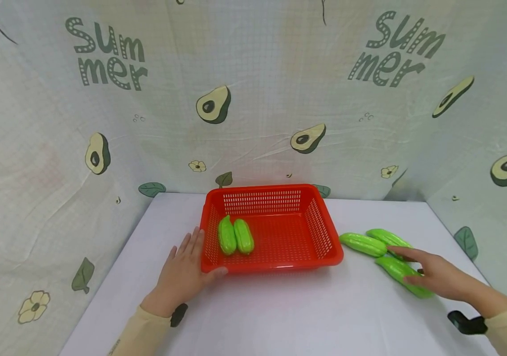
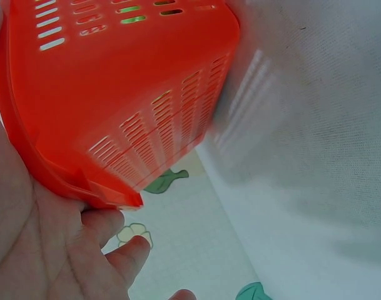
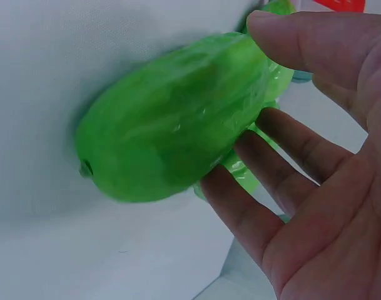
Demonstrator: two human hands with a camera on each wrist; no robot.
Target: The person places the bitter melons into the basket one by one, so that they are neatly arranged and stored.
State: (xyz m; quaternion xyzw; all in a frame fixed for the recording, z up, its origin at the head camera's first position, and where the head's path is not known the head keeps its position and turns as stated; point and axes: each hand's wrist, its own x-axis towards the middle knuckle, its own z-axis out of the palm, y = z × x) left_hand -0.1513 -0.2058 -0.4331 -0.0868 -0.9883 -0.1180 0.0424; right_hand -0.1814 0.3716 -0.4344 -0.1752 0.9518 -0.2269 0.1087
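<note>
A red plastic basket [image 1: 275,268] stands in the middle of the table, with two glossy green gourds [image 1: 244,236] lying side by side at its left end. My left hand [image 1: 183,277] lies along the basket's left front corner, fingers straight and thumb by the front rim. In the left wrist view the palm is against the basket's rim [image 2: 21,125]. Three more gourds lie right of the basket. Over the nearest gourd [image 3: 171,119] reaches my right hand [image 1: 436,274], thumb and fingers spread to either side, fingertips right at its surface.
The other two loose gourds, one near the basket [image 1: 363,244] and one farther back [image 1: 387,236], lie close to the right hand. A white table [image 1: 280,316] carries everything. Cloth walls [image 1: 253,64] printed with avocados rise at the back and both sides.
</note>
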